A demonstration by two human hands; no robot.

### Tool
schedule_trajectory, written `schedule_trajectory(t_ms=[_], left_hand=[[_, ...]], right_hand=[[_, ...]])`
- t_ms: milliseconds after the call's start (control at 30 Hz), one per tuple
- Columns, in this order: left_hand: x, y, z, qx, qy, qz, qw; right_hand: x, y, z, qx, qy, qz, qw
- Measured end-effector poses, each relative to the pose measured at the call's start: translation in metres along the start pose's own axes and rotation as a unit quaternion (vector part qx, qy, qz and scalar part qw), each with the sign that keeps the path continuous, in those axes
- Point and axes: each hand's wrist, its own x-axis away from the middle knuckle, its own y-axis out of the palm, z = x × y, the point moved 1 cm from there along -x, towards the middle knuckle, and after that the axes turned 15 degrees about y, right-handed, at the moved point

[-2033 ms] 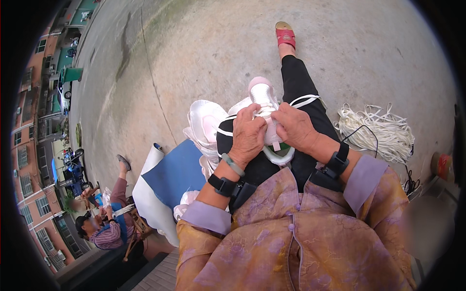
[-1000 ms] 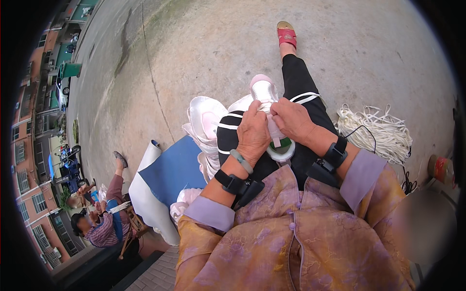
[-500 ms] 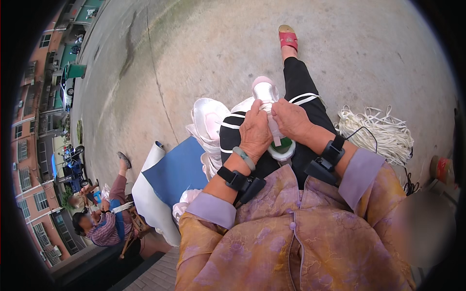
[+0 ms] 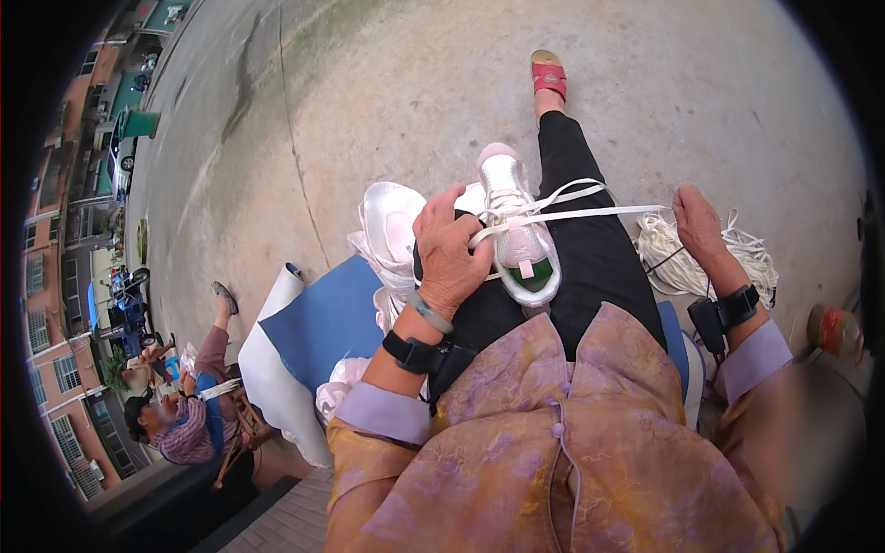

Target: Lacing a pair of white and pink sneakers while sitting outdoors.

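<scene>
Shoe (image 4: 525, 247) on my lap, just above and right of the frame's centre; my right hand (image 4: 698, 223), farther right, pinches the straight lace (image 4: 599, 214), my left hand (image 4: 450, 253) its other side.

Noted from where I stand. Low-cut white mesh sneaker (image 4: 506, 177): toe cap (image 4: 498, 150) and tongue (image 4: 521, 247) pale pink, insole (image 4: 546, 271) deep green. Flat fabric shoelace (image 4: 608, 213): plain white. Heaped bundle of flat cords (image 4: 754, 265): cream-white. Loose long-sleeved cloth blouse (image 4: 479, 461): mustard-brown ground, soft purple blotches, fine pale crackle lines; folded cuffs (image 4: 387, 415) plain lavender. Full-length cloth trousers (image 4: 618, 253): solid black. Open-toed sandal (image 4: 548, 74): red strap, tan footbed. Flexible sheet (image 4: 318, 318): blue, white along its curled edge. Ring-shaped bangle (image 4: 430, 313): pale grey-green. Co-worker's cloth shirt (image 4: 191, 435): purplish, pale-striped.
</scene>
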Motion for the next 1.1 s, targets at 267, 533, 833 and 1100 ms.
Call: schedule_trajectory(t_ms=[267, 533, 833, 1100], left_hand=[[-0.005, -0.019, 0.005, 0.061, -0.017, 0.041, 0.997], [-0.015, -0.012, 0.010, 0.106, -0.011, 0.036, 0.994], [0.000, 0.016, -0.002, 0.048, 0.009, 0.010, 0.999], [0.003, 0.019, 0.008, 0.087, -0.011, -0.001, 0.996]], right_hand=[[0.019, 0.039, -0.126, 0.006, -0.323, 0.039, 0.946], [0.018, 0.034, -0.116, 0.063, -0.401, 0.027, 0.914], [0.044, -0.013, 0.049, 0.135, -0.219, 0.108, 0.960], [0.032, -0.001, -0.034, -0.038, -0.261, 0.032, 0.964]])
